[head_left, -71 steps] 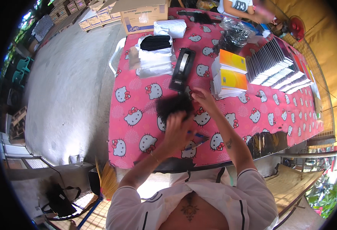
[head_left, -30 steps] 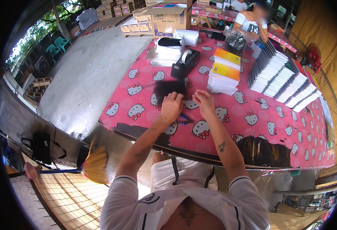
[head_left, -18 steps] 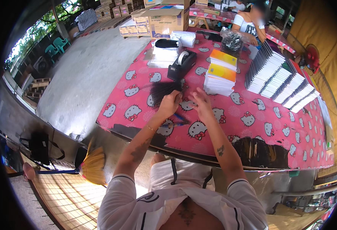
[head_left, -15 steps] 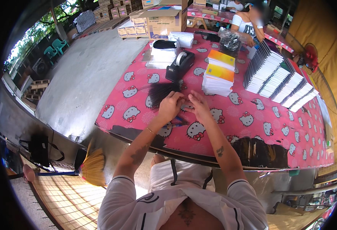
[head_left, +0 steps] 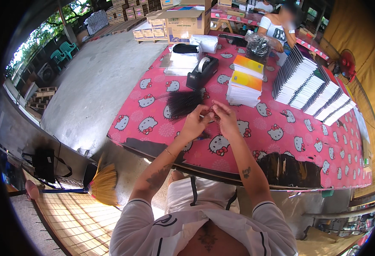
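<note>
Over the near part of the table, my left hand (head_left: pixel 198 119) and my right hand (head_left: pixel 225 118) meet, fingertips bent in a pinch. Something small and thin seems to be between them, but it is too small to name. A bundle of thin black strands, perhaps binding coils (head_left: pixel 182 103), lies on the pink table cover just beyond my left hand. Beneath the hands, a small dark item is mostly hidden by them. A black tape dispenser (head_left: pixel 202 73) with a white roll stands farther off, beyond the bundle.
Yellow-covered booklets (head_left: pixel 243 91) are stacked ahead to the right. Tall rows of black-spined notebooks (head_left: pixel 296 81) stand farther right. White packs (head_left: pixel 184 59) and a cardboard box (head_left: pixel 187 26) are at the far side. Another person (head_left: pixel 277 27) sits across the table. The near edge's cover (head_left: pixel 290 168) is torn.
My right hand's spread fingers have closed into a pinch against my left fingertips. The camera view has shifted slightly; the things on the table stay in place.
</note>
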A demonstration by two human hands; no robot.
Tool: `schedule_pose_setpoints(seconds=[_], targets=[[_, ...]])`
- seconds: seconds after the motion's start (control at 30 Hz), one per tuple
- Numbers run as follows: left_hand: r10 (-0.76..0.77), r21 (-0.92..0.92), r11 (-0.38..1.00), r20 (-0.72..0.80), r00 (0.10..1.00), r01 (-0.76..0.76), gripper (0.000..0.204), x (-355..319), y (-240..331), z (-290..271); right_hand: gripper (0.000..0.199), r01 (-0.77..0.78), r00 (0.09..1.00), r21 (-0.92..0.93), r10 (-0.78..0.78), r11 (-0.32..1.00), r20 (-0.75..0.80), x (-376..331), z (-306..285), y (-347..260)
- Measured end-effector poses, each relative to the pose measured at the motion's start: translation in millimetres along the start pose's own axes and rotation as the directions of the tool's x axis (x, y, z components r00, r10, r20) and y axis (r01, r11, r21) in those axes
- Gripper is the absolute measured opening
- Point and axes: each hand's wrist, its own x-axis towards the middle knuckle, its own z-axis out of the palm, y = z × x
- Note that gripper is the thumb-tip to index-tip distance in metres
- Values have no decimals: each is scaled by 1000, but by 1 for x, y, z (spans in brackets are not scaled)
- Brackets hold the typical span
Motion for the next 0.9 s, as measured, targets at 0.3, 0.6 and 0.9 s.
schedule_pose_setpoints(seconds=[0.3, 0.6, 0.9], targets=[[309, 196, 945, -265, 913, -263, 20, -16, 27, 3, 37, 38, 999, -59, -36, 998, 29, -27, 21, -23], [401, 318, 903, -376, 836, -290, 19, -38, 61, -1, 39, 44, 998, -177, -33, 983, 61, -44, 38, -36], [-2, -276, 959, -218, 976, -60, 20, -40, 39, -9, 48, 365, 913, -662, -391, 655, 116, 18, 16, -6]])
